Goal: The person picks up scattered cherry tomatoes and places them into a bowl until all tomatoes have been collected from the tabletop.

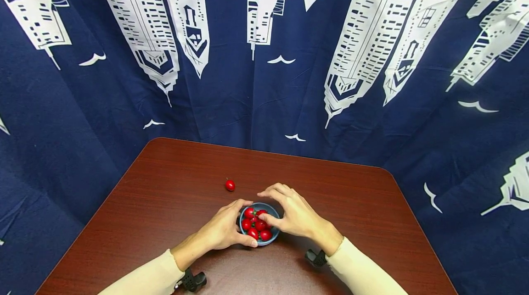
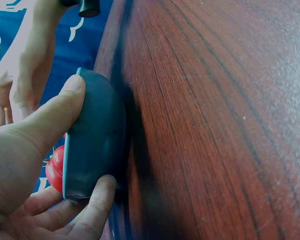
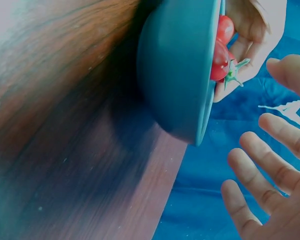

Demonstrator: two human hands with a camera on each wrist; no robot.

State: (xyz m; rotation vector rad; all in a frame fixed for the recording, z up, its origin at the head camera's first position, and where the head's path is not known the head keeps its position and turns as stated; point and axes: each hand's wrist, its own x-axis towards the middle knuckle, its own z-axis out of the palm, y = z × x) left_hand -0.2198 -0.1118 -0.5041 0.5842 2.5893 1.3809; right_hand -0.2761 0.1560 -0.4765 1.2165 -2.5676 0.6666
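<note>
A small blue bowl [image 1: 263,206] full of red cherry tomatoes [image 1: 253,233] stands on the table. My left hand [image 1: 225,227] grips it from the left side, the thumb on the near rim and the fingers round the outer wall; the left wrist view shows that wall [image 2: 97,135] between thumb and fingers. Over the bowl's right side hovers my right hand [image 1: 298,214], fingers spread and apart, nothing held between them. In the right wrist view its fingers [image 3: 262,172] are relaxed, and a green stem [image 3: 233,72] pokes above the rim.
One single cherry tomato [image 1: 229,185] lies on the brown wooden table [image 1: 186,166], beyond the bowl and a little to its left. A dark blue curtain [image 1: 231,102] with white building prints hangs behind and along both sides of the table.
</note>
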